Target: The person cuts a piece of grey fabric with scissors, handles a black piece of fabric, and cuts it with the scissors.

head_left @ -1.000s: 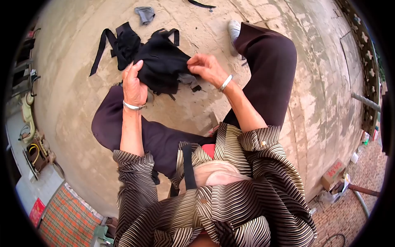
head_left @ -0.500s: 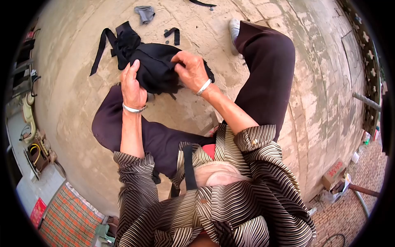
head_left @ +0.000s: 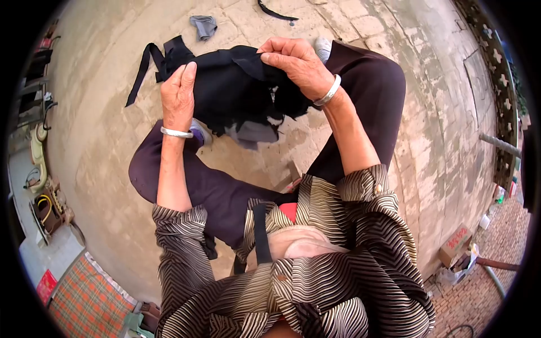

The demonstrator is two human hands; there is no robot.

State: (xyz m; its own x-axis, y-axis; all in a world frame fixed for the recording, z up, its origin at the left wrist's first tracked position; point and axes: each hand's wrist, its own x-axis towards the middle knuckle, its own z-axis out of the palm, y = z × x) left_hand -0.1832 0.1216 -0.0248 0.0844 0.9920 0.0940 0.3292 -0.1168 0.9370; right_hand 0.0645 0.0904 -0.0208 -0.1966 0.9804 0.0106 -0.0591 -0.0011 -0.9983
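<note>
A piece of black cloth (head_left: pixel 225 84) with a ragged, torn lower edge hangs stretched between my two hands, above the ground and between my legs. My left hand (head_left: pixel 178 97) pinches its left upper edge. On the other side, my right hand (head_left: pixel 296 65) grips the upper right edge between thumb and fingers. Grey fabric (head_left: pixel 252 133) shows below the ragged edge. Beyond my left hand, a black strap (head_left: pixel 145 70) and a folded black piece (head_left: pixel 177 52) lie on the ground; whether they join the held cloth I cannot tell.
A grey cloth scrap (head_left: pixel 203 27) and a dark strip (head_left: pixel 276 11) lie farther out on the paved ground (head_left: pixel 101 146). To the right are a cardboard box (head_left: pixel 455 246) and a metal pipe (head_left: pixel 500 145). A plaid cloth (head_left: pixel 93 298) lies at lower left.
My right hand has moved right and away from me, spreading the bunched black cloth wide. Its ragged edge and grey fabric now show. My left hand has shifted slightly left.
</note>
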